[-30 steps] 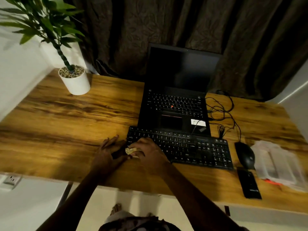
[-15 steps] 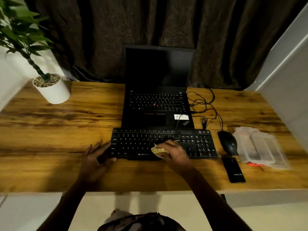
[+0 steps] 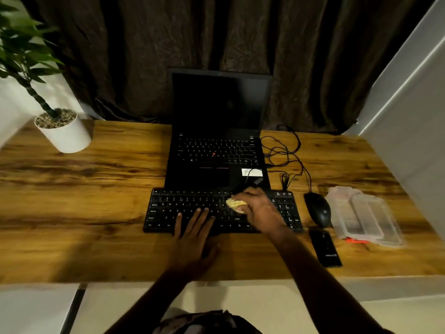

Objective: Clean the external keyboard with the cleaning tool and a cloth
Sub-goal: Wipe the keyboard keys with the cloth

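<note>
A black external keyboard (image 3: 168, 208) lies on the wooden desk (image 3: 72, 201) in front of an open laptop (image 3: 216, 131). My right hand (image 3: 258, 209) is closed on a crumpled yellow cloth (image 3: 234, 203) and presses it onto the keys right of the keyboard's middle. My left hand (image 3: 195, 239) lies flat with fingers spread, fingertips on the lower middle keys and palm on the desk before the keyboard. I cannot single out a cleaning tool.
A black mouse (image 3: 317, 208) with tangled cable (image 3: 286, 155) sits right of the keyboard. Further right lies a clear plastic package (image 3: 363, 215), with a flat black device (image 3: 325, 248) in front. A white potted plant (image 3: 62, 131) stands at the back left.
My right hand has carried the cloth from the keyboard's left end rightward across the keys. My left hand has moved from the left edge onto the lower middle keys. The camera view has shifted.
</note>
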Motion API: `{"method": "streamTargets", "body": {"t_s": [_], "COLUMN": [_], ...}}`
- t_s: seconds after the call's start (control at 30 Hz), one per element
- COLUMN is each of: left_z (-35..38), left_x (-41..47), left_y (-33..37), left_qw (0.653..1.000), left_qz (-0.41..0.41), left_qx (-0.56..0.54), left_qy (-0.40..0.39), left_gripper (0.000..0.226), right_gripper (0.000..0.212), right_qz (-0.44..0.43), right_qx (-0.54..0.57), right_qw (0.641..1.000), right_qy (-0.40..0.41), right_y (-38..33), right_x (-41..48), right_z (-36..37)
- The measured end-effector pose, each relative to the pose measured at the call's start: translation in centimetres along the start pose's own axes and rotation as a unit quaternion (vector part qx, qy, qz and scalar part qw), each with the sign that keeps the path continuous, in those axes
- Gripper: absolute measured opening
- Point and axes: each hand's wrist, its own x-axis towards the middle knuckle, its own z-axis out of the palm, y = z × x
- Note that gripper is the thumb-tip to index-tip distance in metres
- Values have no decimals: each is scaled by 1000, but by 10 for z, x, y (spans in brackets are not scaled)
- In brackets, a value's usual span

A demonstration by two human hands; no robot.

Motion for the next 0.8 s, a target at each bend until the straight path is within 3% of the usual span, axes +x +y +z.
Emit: {"method": "streamTargets", "body": {"t_s": [0.23, 0.43, 0.67, 0.8], "left_z": [0, -1, -2, 0], "left_x": [1, 1, 0, 0], "left_y": [1, 1, 3, 2], "left_qw": [1000, 999, 999, 999], "left_qz": [-8, -10, -10, -12], "left_qx": [-19, -26, -30, -24], "left_qy": [7, 21, 37, 30], "left_gripper": [65, 64, 65, 63], "right_gripper": [43, 36, 46, 47], "right_qz": [111, 20, 88, 81], "right_qx": [-24, -37, 8, 7], "right_qw": [993, 998, 993, 993], "right_qy": [15, 36, 82, 90], "right_y": [62, 71, 113, 116], "right_x": [1, 7, -12, -7], "right_z": [-39, -36, -50, -43]}}
